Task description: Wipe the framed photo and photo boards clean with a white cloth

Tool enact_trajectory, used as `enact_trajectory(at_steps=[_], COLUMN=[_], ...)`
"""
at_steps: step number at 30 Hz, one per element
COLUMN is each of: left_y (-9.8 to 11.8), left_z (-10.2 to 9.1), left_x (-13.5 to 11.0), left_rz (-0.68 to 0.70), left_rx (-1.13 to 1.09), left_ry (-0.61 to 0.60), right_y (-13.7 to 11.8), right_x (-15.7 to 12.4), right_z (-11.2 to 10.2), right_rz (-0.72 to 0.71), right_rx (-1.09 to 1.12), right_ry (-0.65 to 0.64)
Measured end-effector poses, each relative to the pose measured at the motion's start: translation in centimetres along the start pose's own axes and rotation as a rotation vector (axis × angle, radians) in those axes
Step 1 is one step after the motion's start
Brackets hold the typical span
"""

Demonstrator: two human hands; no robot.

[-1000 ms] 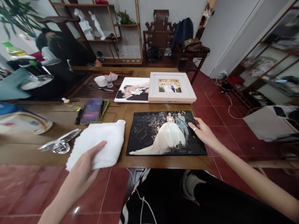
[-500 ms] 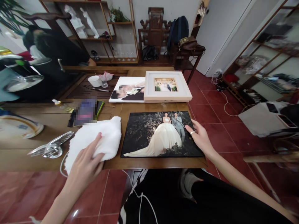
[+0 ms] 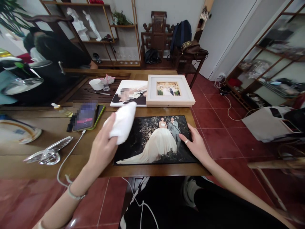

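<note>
A dark wedding photo panel (image 3: 152, 140) lies flat on the wooden table (image 3: 100, 165) near its front edge. My left hand (image 3: 105, 144) is closed round a white cloth (image 3: 122, 122) and holds it lifted over the panel's left part. My right hand (image 3: 194, 144), with a ring on one finger, rests flat on the panel's right edge, fingers stretched out.
Behind the panel lie a white-framed photo (image 3: 169, 90) and a canvas print (image 3: 130, 93). A phone (image 3: 85, 116) with a cable, a glass ornament (image 3: 47, 154), a plate (image 3: 16, 133) and a white cup (image 3: 96, 84) are to the left. A person in black sits at back left.
My left hand has gathered the white cloth off the table and carried it up and right over the photo panel. My right hand has stayed on the panel's right edge.
</note>
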State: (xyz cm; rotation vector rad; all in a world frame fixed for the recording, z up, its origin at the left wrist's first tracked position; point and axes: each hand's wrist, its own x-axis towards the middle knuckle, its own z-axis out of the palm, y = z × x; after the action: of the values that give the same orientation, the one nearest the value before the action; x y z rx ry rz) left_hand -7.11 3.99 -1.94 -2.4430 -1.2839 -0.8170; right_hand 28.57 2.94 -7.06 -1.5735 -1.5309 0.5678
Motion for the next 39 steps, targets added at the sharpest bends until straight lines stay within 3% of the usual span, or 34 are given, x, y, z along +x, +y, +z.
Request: enact_trajectory(at_steps=[3,7,15,20,25,34,36,39], left_y=[1.3,1.6,-2.9,-4.5,-2.6,5.6,5.7,4.2], left_z=[1.5,2.4,4.1,5.4,3.3,-4.4,-4.7,-3.6], left_x=[1.3,2.3,3.7,3.4,2.4,-2.2,-2.4,-1.4], left_rz=[0.059,-0.036,0.106,0.116,0.146,0.131,0.183,0.235], left_rx=[0.042,0.117,0.029,-0.128,-0.264,-0.330,-0.353,-0.385], left_ry=[-0.189,-0.272,-0.355,-0.340,-0.333,-0.486,-0.460,-0.427], right_y=[-0.8,-1.7,-2.2,-2.3,-2.6,-2.9,-3.0,-3.0], right_x=[0.0,0.0,0.4,0.5,0.2,0.1,0.3,0.7], right_z=[0.6,0.8,0.0,0.1,0.4,0.2,0.3,0.4], right_rz=[0.017,-0.067,-0.261,-0.277,-0.237,-0.239,-0.238,-0.243], right_rx=[-0.040,-0.068,0.051,0.047,0.000,0.017,0.033,0.048], right_ry=[0.020,0.020,-0.176,-0.147,-0.128,-0.114,-0.108,-0.103])
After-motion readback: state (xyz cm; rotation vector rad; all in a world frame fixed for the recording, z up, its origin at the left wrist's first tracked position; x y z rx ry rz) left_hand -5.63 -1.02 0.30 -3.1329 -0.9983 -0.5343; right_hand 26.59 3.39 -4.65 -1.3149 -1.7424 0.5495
